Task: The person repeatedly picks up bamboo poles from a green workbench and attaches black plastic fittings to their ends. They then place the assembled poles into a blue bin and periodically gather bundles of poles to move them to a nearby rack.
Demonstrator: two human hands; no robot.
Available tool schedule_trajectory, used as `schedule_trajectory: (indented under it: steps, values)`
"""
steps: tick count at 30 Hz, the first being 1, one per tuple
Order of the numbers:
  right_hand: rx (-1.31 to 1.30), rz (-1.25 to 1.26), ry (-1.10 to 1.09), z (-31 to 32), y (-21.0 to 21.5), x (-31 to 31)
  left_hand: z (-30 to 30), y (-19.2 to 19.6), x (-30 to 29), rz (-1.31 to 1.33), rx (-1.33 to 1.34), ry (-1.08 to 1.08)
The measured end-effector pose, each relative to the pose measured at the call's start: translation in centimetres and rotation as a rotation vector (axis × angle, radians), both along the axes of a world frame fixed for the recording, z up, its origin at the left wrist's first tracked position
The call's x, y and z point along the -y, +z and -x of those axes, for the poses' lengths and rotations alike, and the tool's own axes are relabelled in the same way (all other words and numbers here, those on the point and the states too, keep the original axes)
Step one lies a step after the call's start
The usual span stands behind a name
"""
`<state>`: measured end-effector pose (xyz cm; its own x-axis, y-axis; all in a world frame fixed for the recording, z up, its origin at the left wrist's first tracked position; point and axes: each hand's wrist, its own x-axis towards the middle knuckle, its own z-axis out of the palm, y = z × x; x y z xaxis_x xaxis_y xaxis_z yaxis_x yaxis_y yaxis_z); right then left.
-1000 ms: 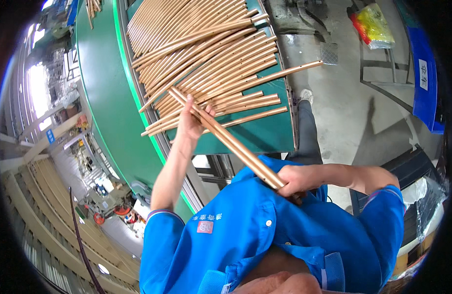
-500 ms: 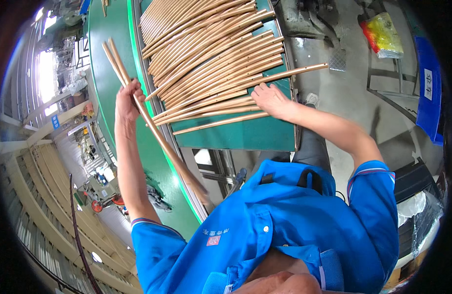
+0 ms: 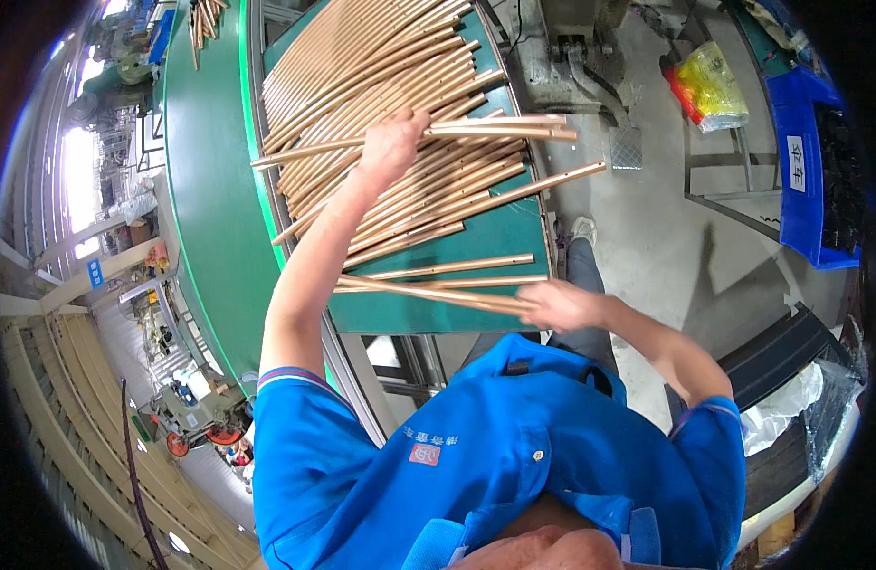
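Note:
Many thin copper-coloured tubes [image 3: 352, 71] lie side by side on the green table [image 3: 409, 315], several with small holes near their ends. Closed around a couple of tubes [image 3: 504, 128], my left hand [image 3: 392, 147] is over the middle of the pile, and they lie crosswise above it. At the table's near edge my right hand [image 3: 555, 306], slightly blurred, grips the right ends of a few tubes [image 3: 438, 294]. Its fingertips are partly hidden. Just beyond them rests a single loose tube [image 3: 476, 264], apart from the pile.
Left of the table runs a long green belt [image 3: 205, 190] with a bright green edge; more short tubes [image 3: 203, 24] lie at its far end. To the right stand a metal machine base [image 3: 576, 66], a blue bin [image 3: 804, 180] and a red-yellow bag [image 3: 709, 85] on a frame.
My left hand has swung right with its tubes, from the belt to over the pile. My right hand has come nearer to me, drawing a few tubes away from the pile.

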<state>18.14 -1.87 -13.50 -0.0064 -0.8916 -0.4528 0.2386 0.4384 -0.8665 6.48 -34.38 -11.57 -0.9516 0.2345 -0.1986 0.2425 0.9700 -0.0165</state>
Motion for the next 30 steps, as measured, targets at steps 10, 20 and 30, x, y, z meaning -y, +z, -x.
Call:
schedule_trajectory:
  steps: [10, 20, 30]
  values:
    - [0.222, -0.445, -0.390, -3.9, 12.1, -17.5, 0.2, -5.5, 4.6, 0.030, -0.074, 0.149]
    - [0.211, -0.245, -0.489, -7.1, 12.2, -9.8, -11.8, 15.7, 11.7, -0.726, -1.176, 0.982]
    - [-0.588, 0.103, -0.201, -10.9, 3.2, 12.5, -15.8, 6.4, 11.5, -1.771, -0.325, 1.372]
